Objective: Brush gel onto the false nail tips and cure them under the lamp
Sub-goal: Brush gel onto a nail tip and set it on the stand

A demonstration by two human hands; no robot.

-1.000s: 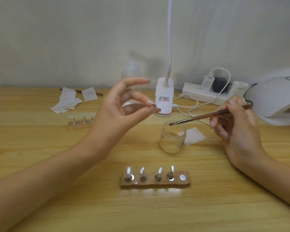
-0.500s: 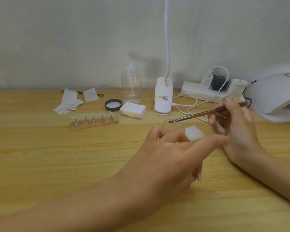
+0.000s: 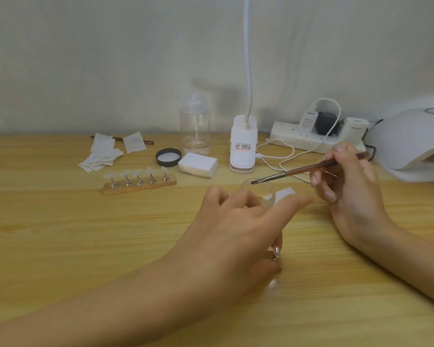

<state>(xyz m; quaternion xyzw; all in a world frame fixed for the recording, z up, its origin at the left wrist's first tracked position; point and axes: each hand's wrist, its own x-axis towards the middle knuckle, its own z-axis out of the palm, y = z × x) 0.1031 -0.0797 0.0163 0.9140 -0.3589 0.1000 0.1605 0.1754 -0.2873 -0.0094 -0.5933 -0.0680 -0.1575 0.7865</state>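
Far strip: a pale wooden strip carrying five clear false nail tips on small metal stands sits at the back left, well apart from both hands.
Left hand: the left hand lies palm down over the front of the light wooden table, fingers curled over a small glossy tip on a metal foot. Whether it pinches that piece or only covers it, I cannot tell.
Handling: probably seating or lifting one stand. Keep the pads on the metal foot and off the glossy face.
Gel jar: a small clear glass jar stands open just beyond the left fingers.
Brush: a slim brown-handled gel brush slants down to the left, its flat bristles at the jar's rim.
Right hand: the right hand pinches the handle pen-fashion, wrist low.
Loading: likely taking up gel. Wipe one side on the rim so a thin bead rides the bristles without dripping.
Lamp: the white domed curing lamp stands at the far right, its opening facing the work.
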